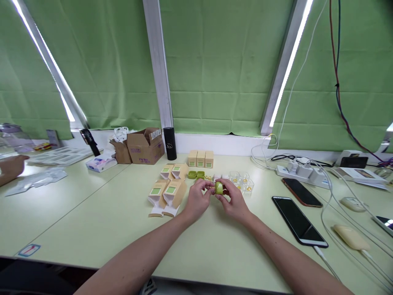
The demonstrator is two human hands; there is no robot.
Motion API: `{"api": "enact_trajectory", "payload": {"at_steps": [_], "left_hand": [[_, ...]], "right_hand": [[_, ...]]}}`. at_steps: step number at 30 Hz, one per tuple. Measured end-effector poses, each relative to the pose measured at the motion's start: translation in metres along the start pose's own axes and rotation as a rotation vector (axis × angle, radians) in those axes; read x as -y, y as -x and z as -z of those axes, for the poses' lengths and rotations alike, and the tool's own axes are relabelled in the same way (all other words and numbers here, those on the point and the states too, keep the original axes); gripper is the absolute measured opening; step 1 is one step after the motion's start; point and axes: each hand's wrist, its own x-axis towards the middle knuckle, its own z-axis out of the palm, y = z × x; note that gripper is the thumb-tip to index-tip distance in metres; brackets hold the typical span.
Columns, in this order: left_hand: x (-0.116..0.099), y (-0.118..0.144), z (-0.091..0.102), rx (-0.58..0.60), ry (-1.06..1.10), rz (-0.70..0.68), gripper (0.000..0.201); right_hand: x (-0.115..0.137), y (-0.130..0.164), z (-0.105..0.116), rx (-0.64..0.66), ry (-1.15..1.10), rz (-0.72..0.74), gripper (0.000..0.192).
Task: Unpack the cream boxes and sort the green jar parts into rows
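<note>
Above the table, my right hand grips a small, glossy olive-green rounded container between thumb and fingers. My left hand is closed in a pinch at the container's left side; whatever its fingertips hold is too small to make out. Just beyond the hands lie green square trays and small yellowish pieces. Clear plastic cups with yellow bits inside stand by my right hand. To the left of my left hand lie several kraft-paper boxes with green labels, their flaps open.
Upright kraft boxes stand farther back. A black cylinder, an open cardboard carton and a tissue pack are at the back left. Phones, cables and a power strip occupy the right. Another person's hand appears far left.
</note>
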Motion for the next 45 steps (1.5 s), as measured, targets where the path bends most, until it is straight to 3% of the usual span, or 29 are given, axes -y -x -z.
{"api": "enact_trajectory", "payload": {"at_steps": [8, 18, 28, 34, 45], "left_hand": [[0.000, 0.000, -0.001, 0.012, -0.002, 0.013, 0.007], [-0.002, 0.001, 0.001, 0.009, -0.043, -0.001, 0.032], [-0.001, 0.001, 0.002, -0.013, -0.041, -0.014, 0.035], [-0.003, 0.002, -0.001, 0.035, -0.047, 0.002, 0.048], [0.003, -0.001, -0.002, 0.033, -0.044, -0.034, 0.047]], "right_hand": [[0.004, -0.001, 0.001, -0.003, -0.028, -0.019, 0.045], [0.004, -0.004, 0.003, -0.036, -0.096, -0.079, 0.038], [-0.004, -0.003, 0.002, -0.172, 0.090, -0.020, 0.055], [-0.003, -0.002, 0.003, -0.132, 0.179, 0.072, 0.045], [0.000, -0.001, 0.006, -0.083, 0.277, 0.202, 0.051]]}}
